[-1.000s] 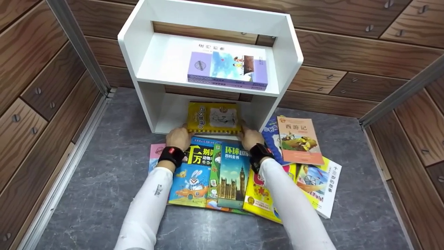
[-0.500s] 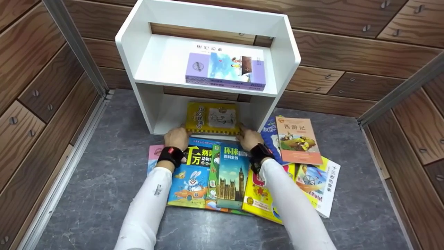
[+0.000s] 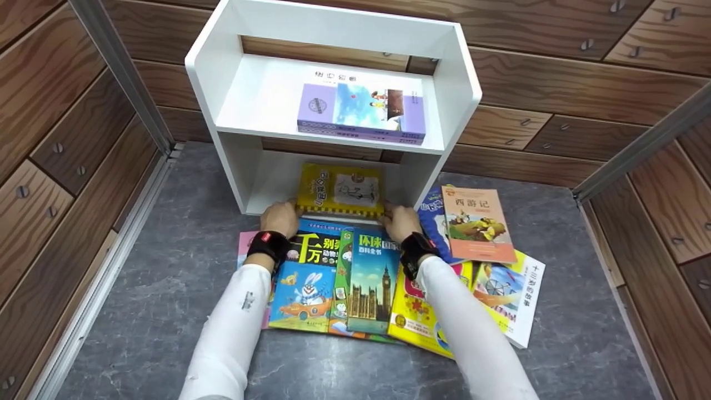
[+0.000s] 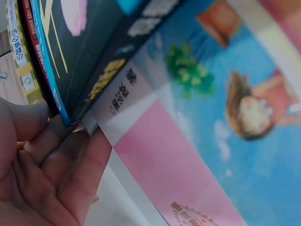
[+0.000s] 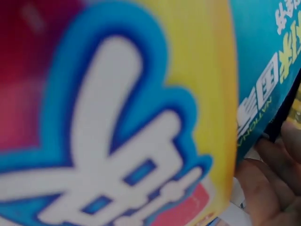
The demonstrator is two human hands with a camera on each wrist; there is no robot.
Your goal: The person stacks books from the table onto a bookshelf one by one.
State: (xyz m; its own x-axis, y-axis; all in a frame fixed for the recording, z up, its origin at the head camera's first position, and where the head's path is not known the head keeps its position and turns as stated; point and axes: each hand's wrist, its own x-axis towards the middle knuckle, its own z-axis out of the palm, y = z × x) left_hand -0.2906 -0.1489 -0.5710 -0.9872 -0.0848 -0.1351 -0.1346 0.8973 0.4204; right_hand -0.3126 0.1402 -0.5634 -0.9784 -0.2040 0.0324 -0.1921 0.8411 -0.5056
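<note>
A yellow book (image 3: 341,190) with a sketch on its cover lies flat at the front of the shelf unit's lower level. The left hand (image 3: 280,219) is at its left front corner; in the left wrist view, the thumb (image 4: 33,117) meets the book's edge, with curled fingers below. At the opposite front corner, the right hand (image 3: 401,221) holds the book between thumb and fingers, partly hidden in the right wrist view. Just below both hands, books overlap on the floor: a black-and-blue one (image 3: 311,244), a teal one (image 3: 371,283) and a yellow one (image 3: 416,316).
The white shelf unit (image 3: 333,141) stands against a wood-patterned wall. Purple books (image 3: 361,111) are stacked on its upper level. To the right lie an orange book (image 3: 479,225), a blue book (image 3: 433,219) and a white-and-yellow book (image 3: 511,300). A pink book (image 3: 248,243) shows at left.
The left hand has shifted slightly left, and the right hand has drawn back a little towards the front corner. The yellow book on the shelf stays in place.
</note>
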